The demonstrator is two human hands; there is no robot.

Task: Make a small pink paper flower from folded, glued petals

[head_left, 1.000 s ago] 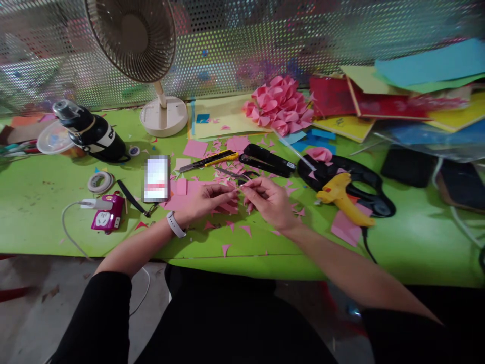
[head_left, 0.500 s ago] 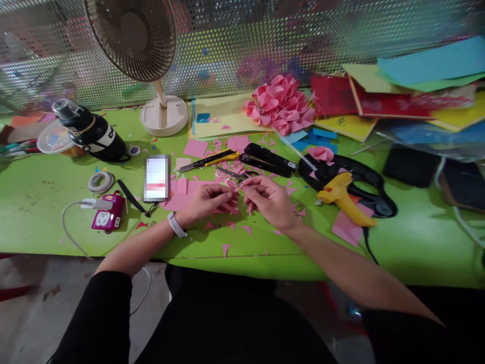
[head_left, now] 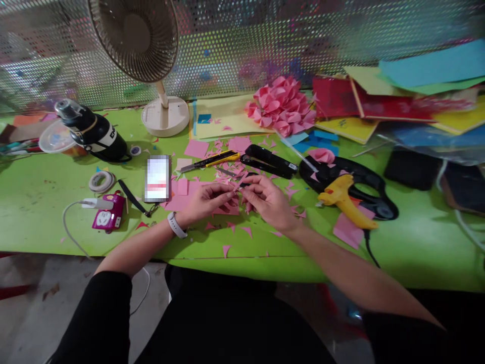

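Paper (head_left: 240,181) was pinched by left hand (head_left: 209,200) and right hand (head_left: 266,199), near side of stapler (head_left: 272,158), probably for fine control.

From my station I see a fan (head_left: 137,34) at upper left, a black bottle (head_left: 99,132) nearer the left edge, a purple adapter (head_left: 109,212) below.

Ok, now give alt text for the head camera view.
A person's left hand and right hand nearly meet over a green table strewn with pink scraps, a small pink piece at their fingertips. Beyond are a utility knife, stapler and pink paper flowers; a yellow glue gun is at right.
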